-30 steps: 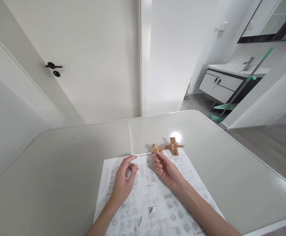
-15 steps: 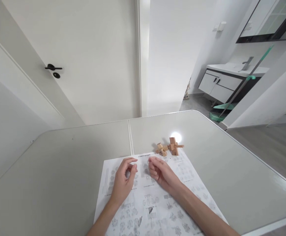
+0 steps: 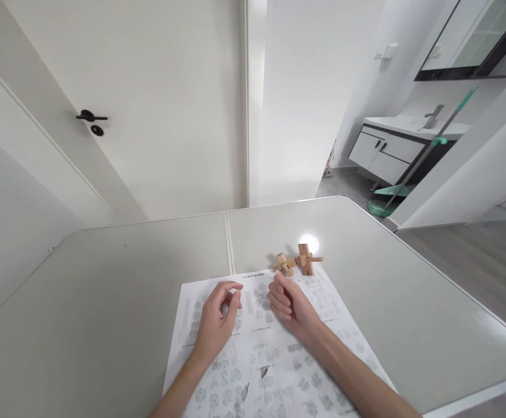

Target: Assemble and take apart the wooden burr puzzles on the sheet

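My left hand (image 3: 219,313) hovers over or rests on the printed sheet (image 3: 270,363), its fingers bent and a gap between thumb and forefinger. Nothing is visible in it. Curled into a loose fist, my right hand (image 3: 294,307) is above the same sheet, and no object shows in its fingers. Just beyond that hand lies a small wooden interlocking puzzle (image 3: 284,265) with a dark mark on it. Right beside it stands a larger cross-shaped wooden puzzle (image 3: 305,261). Both are at the sheet's far edge. The sheet carries rows of grey diagrams, partly covered by my hands.
The grey table (image 3: 83,313) has a seam across its far side and rounded corners. Behind it is a white door with a black handle (image 3: 91,116). At the right back are a sink cabinet (image 3: 386,151) and a green broom and dustpan (image 3: 381,208).
My right hand has shifted a little right, toward the small puzzle, and its fingers are more curled. The left hand keeps its pose. The view has moved slightly.
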